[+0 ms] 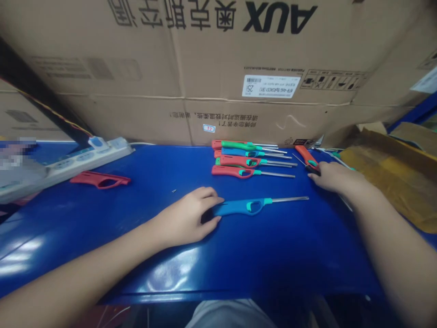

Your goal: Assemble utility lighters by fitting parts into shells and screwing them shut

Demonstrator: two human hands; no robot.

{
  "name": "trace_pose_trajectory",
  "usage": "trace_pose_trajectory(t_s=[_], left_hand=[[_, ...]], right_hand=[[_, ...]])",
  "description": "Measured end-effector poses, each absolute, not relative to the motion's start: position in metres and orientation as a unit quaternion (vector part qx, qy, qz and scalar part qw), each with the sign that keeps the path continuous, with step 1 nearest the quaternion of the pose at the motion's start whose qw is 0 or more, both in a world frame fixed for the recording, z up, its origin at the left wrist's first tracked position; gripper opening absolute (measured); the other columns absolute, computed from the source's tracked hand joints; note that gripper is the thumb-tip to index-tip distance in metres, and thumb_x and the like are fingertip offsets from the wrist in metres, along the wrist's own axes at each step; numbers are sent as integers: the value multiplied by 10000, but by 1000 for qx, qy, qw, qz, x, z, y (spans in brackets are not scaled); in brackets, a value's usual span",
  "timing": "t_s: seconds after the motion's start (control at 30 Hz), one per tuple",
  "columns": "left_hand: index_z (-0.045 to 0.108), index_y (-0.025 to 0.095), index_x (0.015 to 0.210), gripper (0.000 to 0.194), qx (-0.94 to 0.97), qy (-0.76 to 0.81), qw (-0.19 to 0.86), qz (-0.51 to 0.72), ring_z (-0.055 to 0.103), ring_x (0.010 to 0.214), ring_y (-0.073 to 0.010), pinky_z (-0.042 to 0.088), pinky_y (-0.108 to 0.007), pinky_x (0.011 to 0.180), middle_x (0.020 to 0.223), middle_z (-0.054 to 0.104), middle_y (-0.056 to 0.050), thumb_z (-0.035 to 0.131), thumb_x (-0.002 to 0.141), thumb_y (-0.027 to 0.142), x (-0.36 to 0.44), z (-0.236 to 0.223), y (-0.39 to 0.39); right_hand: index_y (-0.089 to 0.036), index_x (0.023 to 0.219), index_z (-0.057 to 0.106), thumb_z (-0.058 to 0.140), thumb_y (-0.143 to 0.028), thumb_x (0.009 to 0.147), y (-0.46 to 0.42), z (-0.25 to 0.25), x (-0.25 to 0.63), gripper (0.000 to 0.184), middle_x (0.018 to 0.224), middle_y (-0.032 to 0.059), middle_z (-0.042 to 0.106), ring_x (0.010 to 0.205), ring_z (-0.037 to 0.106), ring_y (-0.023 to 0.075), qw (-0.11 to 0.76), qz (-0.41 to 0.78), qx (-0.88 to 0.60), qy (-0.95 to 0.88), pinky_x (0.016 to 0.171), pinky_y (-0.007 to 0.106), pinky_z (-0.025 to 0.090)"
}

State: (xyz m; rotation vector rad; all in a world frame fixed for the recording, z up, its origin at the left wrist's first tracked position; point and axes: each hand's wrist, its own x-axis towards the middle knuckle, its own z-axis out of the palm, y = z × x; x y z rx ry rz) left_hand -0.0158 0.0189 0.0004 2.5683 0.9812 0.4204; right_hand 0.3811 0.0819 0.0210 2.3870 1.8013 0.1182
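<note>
My left hand (191, 215) is closed on the rear end of a blue long-nosed gas lighter (234, 208), which lies on the blue table with its metal tube pointing right. At the right, my right hand (332, 176) grips a screwdriver (313, 169) by its dark handle, its thin shaft pointing up and left. Just behind that hand lies an orange lighter body (305, 156). Several finished-looking lighters, among them a red one (232, 171) and a green one (235, 145), lie in a stack at the back. A red lighter casing (99, 179) rests at the left.
A large cardboard box (153, 82) stands along the table's back. On the left is a white power strip (85, 157) with a plug in it. Brown-taped cardboard (392, 168) stands at the right. Tiny screws (174, 191) lie near my left hand on the blue table (266, 255).
</note>
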Motion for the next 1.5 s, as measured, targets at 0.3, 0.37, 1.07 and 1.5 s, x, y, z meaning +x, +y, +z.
trace_pose_trajectory(t_s=[0.3, 0.37, 1.07, 1.5], left_hand=[[619, 153, 1330, 358, 914, 328, 179, 161, 601, 1076, -256, 550, -416, 965, 1133, 616, -122, 585, 998, 284, -10, -10, 12], [607, 148, 1342, 366, 915, 324, 174, 165, 605, 1076, -257, 555, -419, 967, 1132, 614, -127, 567, 1009, 296, -8, -13, 10], [597, 123, 1314, 357, 938, 294, 108, 148, 651, 1103, -321, 587, -471, 915, 1216, 619, -177, 480, 1028, 302, 0, -17, 2], [546, 138, 1416, 421, 931, 298, 142, 156, 664, 1055, -267, 591, -426, 925, 1222, 620, -159, 481, 1039, 315, -2, -18, 4]], right_hand=[[-176, 1179, 602, 551, -438, 937, 50, 62, 306, 361, 1111, 159, 715, 907, 676, 286, -232, 18, 713, 661, 699, 348, 459], [-209, 1041, 650, 549, -443, 939, 40, 60, 274, 275, 996, 85, 729, 839, 655, 236, -290, -87, 591, 748, 686, 316, 461], [-185, 861, 646, 606, -354, 914, 58, 11, 165, 182, 883, 31, 695, 843, 638, 185, -266, -329, 425, 800, 792, 325, 478], [-197, 846, 670, 625, -345, 898, 60, 29, 183, 164, 938, 38, 725, 892, 643, 189, -345, -325, 460, 750, 837, 335, 480]])
